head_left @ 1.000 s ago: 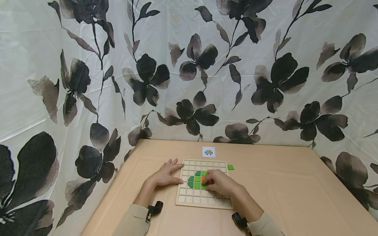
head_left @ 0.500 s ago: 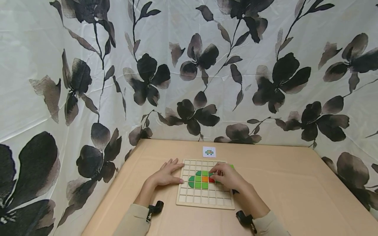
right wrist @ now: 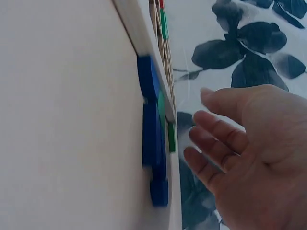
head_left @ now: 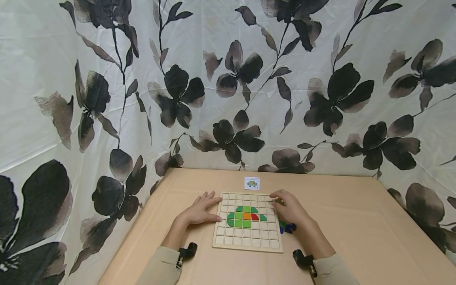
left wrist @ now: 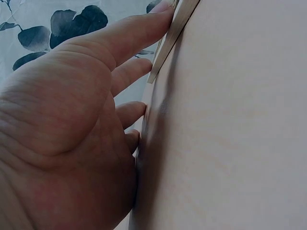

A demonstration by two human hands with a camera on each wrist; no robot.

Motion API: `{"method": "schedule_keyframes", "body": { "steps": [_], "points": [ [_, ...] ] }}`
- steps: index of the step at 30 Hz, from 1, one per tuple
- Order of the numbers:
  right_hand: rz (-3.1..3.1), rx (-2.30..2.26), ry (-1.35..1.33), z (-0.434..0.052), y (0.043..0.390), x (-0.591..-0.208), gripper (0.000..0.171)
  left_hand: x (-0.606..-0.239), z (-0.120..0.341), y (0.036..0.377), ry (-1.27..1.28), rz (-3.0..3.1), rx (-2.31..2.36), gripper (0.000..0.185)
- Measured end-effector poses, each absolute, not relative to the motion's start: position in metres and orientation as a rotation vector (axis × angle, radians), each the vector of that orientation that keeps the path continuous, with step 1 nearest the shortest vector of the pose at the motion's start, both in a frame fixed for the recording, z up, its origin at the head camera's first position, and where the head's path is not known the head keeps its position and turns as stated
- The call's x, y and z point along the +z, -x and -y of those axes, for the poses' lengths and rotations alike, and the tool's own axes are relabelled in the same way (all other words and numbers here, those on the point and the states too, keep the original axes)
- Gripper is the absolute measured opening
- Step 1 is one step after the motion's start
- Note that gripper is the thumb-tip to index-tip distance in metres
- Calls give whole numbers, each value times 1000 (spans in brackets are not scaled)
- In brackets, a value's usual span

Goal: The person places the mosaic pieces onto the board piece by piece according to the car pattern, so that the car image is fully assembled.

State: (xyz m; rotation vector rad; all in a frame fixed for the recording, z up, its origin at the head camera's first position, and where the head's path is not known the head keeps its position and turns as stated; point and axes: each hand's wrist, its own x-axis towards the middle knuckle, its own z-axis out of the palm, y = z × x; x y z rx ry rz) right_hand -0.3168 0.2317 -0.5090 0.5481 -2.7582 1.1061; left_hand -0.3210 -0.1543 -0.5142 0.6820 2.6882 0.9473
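A wooden grid board lies on the tan table. Green, orange and red pieces fill cells near its middle. My left hand lies flat on the table, its straight fingers touching the board's left edge. My right hand hovers at the board's far right corner with relaxed fingers, holding nothing. A small green piece peeks out just under it. Blue pieces with a green one lie against the board's right edge.
A small pattern card lies on the table beyond the board. A floral curtain closes off the back and both sides. Bare tabletop stretches to the right of the board.
My right hand has left the board's middle and moved to its far right corner, uncovering the red and green pieces and the blue pieces beside the board. My left hand has stayed put.
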Motion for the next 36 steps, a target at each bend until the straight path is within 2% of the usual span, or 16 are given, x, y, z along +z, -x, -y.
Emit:
{"method": "schedule_keyframes", "body": {
  "steps": [6, 12, 24, 36],
  "points": [
    [2820, 1093, -516, -240, 318, -513, 36, -512, 156, 320, -680, -2684, 960, 79],
    [2853, 1056, -501, -242, 316, -516, 36, -513, 156, 320, -680, -2679, 960, 79],
    [2872, 1002, -410, -242, 314, -517, 18, -515, 159, 320, -685, -2677, 955, 80],
    [2833, 1128, -326, -240, 310, -512, 15, -515, 161, 319, -703, -2677, 951, 79]
  ]
}}
